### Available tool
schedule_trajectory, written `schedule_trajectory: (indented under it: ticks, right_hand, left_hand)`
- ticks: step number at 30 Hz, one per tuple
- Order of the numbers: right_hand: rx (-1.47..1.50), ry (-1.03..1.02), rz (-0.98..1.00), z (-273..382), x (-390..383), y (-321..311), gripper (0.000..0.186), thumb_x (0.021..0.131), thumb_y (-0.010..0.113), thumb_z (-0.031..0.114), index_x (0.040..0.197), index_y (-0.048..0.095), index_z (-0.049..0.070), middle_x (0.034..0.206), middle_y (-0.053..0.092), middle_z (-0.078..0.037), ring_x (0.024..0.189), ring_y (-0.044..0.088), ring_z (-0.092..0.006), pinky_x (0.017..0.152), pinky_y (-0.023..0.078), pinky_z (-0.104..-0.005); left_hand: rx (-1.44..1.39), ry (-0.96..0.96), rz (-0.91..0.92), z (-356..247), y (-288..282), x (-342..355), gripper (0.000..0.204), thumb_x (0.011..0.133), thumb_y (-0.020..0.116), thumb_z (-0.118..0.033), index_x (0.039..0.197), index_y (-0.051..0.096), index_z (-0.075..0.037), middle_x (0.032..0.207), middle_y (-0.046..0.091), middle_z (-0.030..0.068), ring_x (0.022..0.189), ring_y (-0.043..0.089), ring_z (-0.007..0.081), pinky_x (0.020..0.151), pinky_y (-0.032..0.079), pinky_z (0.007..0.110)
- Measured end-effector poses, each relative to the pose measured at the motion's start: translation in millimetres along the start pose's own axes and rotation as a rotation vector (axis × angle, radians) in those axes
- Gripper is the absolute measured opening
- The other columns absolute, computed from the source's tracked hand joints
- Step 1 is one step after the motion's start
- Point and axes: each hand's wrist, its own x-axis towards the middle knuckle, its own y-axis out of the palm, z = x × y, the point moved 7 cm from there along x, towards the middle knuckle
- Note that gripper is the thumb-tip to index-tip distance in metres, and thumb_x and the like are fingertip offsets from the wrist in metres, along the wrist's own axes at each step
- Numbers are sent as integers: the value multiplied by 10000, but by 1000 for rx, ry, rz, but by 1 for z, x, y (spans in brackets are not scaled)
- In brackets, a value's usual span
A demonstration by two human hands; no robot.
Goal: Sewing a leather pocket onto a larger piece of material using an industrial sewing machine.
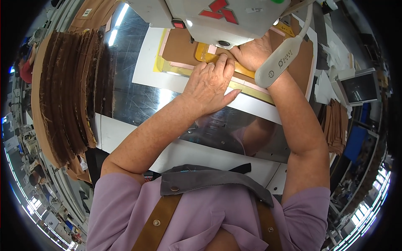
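Observation:
My left hand point(209, 85) lies flat, fingers spread, on a yellow translucent template point(240, 69) that clamps a brown leather-like piece point(180, 48). My right hand point(253, 52) presses on the same template just under the white sewing machine head point(209, 19). Both hands rest side by side, fingertips near the needle area, which the machine head hides. The template sits on a white sheet point(146, 67) over the shiny metal table point(130, 100).
A tall stack of brown cut pieces point(71, 96) stands at the left. A white lamp head point(278, 62) on a flexible neck hangs over my right wrist. A small screen point(358, 85) and another brown stack point(335, 125) are at the right.

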Motion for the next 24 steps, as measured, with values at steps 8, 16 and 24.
schedule_trajectory:
  ticks: [8, 16, 24]
  right_hand:
    - [6, 24, 45, 7, -10, -1, 696, 920, 554, 560, 1449, 563, 108, 1568, 458, -137, 1472, 343, -367, 1202, 231, -569]
    - [-90, 31, 62, 20, -22, -16, 585, 1004, 493, 462, 1462, 546, 102, 1552, 481, -79, 1437, 381, -302, 1232, 243, -472]
    - [135, -37, -228, 29, -43, -22, 428, 1004, 540, 357, 1315, 622, 75, 1348, 610, -156, 1287, 503, -367, 1116, 359, -532]
  left_hand:
    - [-94, -44, -1, -3, -1, -11, 797, 824, 750, -506, 1324, 553, 82, 1380, 575, 217, 760, 675, 307, 717, 564, 393]
    - [-71, -2, -10, -9, -5, -24, 809, 813, 763, -505, 1323, 566, 92, 1377, 584, 222, 745, 676, 286, 699, 557, 358]
    - [-120, 41, -56, -14, -14, -47, 798, 803, 778, -469, 1343, 570, 81, 1400, 587, 213, 796, 688, 280, 713, 552, 353]
